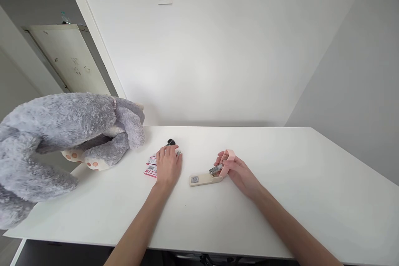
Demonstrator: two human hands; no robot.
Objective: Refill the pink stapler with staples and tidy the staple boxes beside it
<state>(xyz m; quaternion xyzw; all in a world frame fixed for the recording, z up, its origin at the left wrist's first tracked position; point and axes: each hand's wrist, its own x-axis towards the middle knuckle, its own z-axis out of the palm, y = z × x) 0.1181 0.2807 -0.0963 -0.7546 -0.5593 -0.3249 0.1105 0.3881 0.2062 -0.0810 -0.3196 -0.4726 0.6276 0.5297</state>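
A beige stapler (pixel 202 178) lies swung open on the white table (pixel 280 199), its pink top arm raised at the right end. My right hand (pixel 237 171) is closed around that raised arm and the metal staple channel. My left hand (pixel 168 164) rests palm down to the left, fingers together, over small red-and-white staple boxes (pixel 151 166). Its fingertips touch a small black-and-silver object (pixel 171 142) that I cannot name; whether it is gripped stays unclear.
A large grey plush toy (pixel 62 133) lies over the table's left end, paws toward the middle. White walls close the back and right sides. A doorway opens at the far left.
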